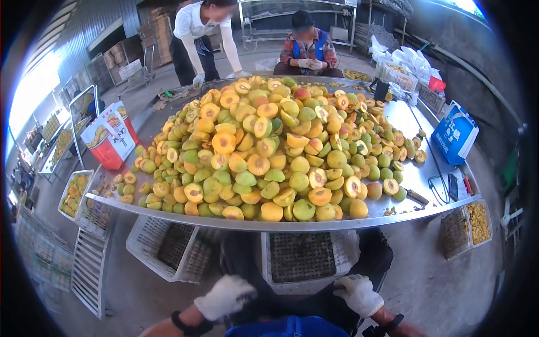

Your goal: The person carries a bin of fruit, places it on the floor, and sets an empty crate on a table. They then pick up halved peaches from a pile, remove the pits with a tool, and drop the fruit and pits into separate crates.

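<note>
Both of my hands wear white knit gloves and rest near my thighs, below the table edge. My left hand (225, 296) has loosely bent fingers apart, with nothing in them. Over my other leg lies my right hand (359, 294), fingers slightly curved and spread, also holding nothing. Between my knees stands a white plastic basket (270, 275) with a dark mesh bottom. Ahead, a metal table (281, 226) bears a large heap of yellow-green fruit (264, 163), many halved, looking like apricots or small peaches. A knife (416, 197) lies at the heap's right front.
Another white basket (188, 264) sits under the table. A KFC bag (109, 137) stands on the left, a blue bag (456, 132) on the right near a phone (452, 186). A crate of yellow pieces (478, 222) is at right. Two gloved people (202, 33) work across the table.
</note>
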The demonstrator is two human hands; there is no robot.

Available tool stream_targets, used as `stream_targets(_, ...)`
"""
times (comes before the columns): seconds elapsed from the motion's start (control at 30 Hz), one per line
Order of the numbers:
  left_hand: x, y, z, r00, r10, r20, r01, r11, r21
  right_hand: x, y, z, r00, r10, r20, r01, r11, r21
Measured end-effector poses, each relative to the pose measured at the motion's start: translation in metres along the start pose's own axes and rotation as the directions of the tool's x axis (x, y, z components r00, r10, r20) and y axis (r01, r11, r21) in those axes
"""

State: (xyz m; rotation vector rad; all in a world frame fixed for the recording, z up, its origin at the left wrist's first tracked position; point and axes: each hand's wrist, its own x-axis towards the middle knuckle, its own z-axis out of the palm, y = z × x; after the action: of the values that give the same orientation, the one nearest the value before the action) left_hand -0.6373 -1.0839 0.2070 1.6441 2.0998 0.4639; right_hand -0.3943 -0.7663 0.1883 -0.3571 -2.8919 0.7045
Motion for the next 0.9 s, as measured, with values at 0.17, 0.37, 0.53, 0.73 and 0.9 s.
stream_targets(0.17, -0.014, 0.026, -0.013, 0.989, 0.014, 0.148, -0.014, 1.000, -0.003, -0.012, -0.014, -0.046, 0.966, 0.056, -0.254, -0.083, 0.992, -0.097)
stream_targets(0.37, 0.117, 0.050, -0.001, 0.961, 0.264, 0.078, -0.254, 0.959, -0.124, -0.039, -0.001, -0.042, 0.998, -0.068, 0.015, 0.069, 0.963, -0.260)
stream_targets(0.53, 0.200, 0.075, 0.060, 0.915, 0.298, 0.271, -0.236, 0.941, -0.241, -0.050, 0.024, -0.023, 0.991, 0.132, -0.028, -0.134, 0.984, -0.115)
stream_targets(0.73, 0.209, 0.091, 0.129, 0.717, 0.503, 0.482, -0.327, 0.854, -0.404, -0.098, -0.015, -0.033, 0.861, 0.404, 0.309, -0.483, 0.838, 0.253)
stream_targets(0.9, 0.182, 0.095, 0.084, 0.762, 0.556, 0.333, -0.415, 0.813, -0.409, -0.080, -0.025, -0.080, 0.844, 0.366, 0.392, -0.501, 0.799, 0.333)
